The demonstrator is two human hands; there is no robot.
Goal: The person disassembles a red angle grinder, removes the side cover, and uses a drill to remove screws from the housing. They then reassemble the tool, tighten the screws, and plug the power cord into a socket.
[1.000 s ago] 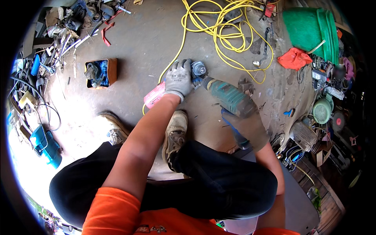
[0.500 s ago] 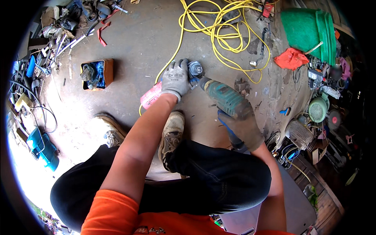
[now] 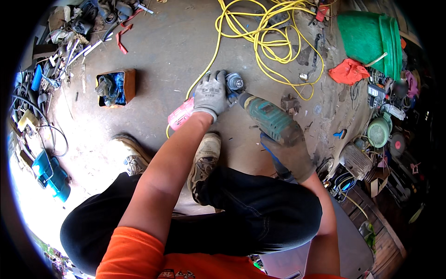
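My left hand (image 3: 210,94), in a grey work glove, presses down on a pink corded power tool (image 3: 181,114) lying on the floor. Its fingers curl over the body, hiding the middle of it. From beside my fingers sticks out the tool's grey metal head (image 3: 235,82), which looks like that of an angle grinder. In a soiled glove, my right hand (image 3: 291,157) is closed round the grip of a teal cordless drill or driver (image 3: 270,118). The driver's nose points at the metal head and sits right beside it; whether they touch I cannot tell.
A yellow cord (image 3: 265,39) lies in loops ahead. To the left stands an open brown box (image 3: 128,87) with dark and blue stuff inside. A green bin (image 3: 369,39), a red cloth (image 3: 348,71) and piled tools line the right. My shoes (image 3: 207,151) are close below.
Both hands and both tools keep their places against each other. The floor and its things ahead have shifted slightly right in view.
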